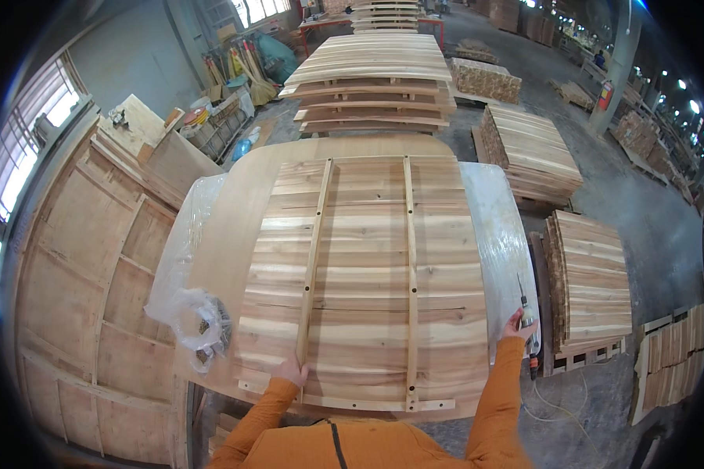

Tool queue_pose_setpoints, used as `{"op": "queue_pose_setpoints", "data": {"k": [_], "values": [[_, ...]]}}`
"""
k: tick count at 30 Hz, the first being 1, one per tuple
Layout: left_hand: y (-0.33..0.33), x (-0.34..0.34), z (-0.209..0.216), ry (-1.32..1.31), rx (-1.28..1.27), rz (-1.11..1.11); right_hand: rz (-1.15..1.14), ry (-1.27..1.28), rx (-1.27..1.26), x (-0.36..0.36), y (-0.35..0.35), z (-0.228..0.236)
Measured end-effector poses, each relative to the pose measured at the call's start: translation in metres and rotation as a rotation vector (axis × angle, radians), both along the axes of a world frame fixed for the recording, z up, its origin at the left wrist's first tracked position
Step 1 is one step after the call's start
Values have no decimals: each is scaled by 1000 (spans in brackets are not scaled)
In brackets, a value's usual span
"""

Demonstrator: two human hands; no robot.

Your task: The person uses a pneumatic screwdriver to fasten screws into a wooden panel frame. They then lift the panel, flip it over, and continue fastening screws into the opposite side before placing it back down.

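Note:
A wide wooden panel (368, 270) of pale and brown boards lies flat in front of me. Two long battens run along it away from me, with dark holes in them, and a crosswise strip (430, 405) lies at the near edge. My left hand (291, 372) is closed around the near end of the left batten (311, 275). The right batten (412, 273) has no hand on it. Off the panel's right edge, my right hand (516, 325) grips a power screwdriver (527, 314), its long bit pointing away from me.
Under the panel is a larger light board (225, 242), with plastic wrap (497, 234) at the right. A clear plastic bag (202, 324) with small contents sits left. Panel stacks (371, 59) stand ahead and board stacks (594, 277) right. A hose (559, 418) trails on the floor.

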State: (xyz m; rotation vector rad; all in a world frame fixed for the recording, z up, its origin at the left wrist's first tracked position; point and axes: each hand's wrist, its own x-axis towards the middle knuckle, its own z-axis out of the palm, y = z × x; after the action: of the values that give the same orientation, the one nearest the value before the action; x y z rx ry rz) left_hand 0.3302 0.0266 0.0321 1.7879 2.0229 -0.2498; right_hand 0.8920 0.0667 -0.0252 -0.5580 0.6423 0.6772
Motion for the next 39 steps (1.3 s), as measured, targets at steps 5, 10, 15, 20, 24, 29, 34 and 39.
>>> {"op": "queue_pose_setpoints", "data": {"k": [5,10,15,20,24,29,34,39], "values": [[6,15,0,-11,-10,-20,251,-180,-32,10,18,-1],[-13,11,16,-96,128,-71,816,-828,-433,-34,-11,15],[-36,6,23,-29,140,-129,951,-1531,-877,-74,-130,-18],[-36,2,13,-17,187,-99,896,-1430,-978,-101,-180,-1],[-12,2,2,-45,297,-167,927,-1401,-970,-101,-160,-4],[7,18,5,-117,324,-220,947,-1419,-1232,-87,-148,-7],[-8,14,6,-93,256,-73,1093,-1422,-1340,-91,-153,-5],[-18,57,8,-74,204,-86,957,-1086,-867,-46,-172,-10]]}}
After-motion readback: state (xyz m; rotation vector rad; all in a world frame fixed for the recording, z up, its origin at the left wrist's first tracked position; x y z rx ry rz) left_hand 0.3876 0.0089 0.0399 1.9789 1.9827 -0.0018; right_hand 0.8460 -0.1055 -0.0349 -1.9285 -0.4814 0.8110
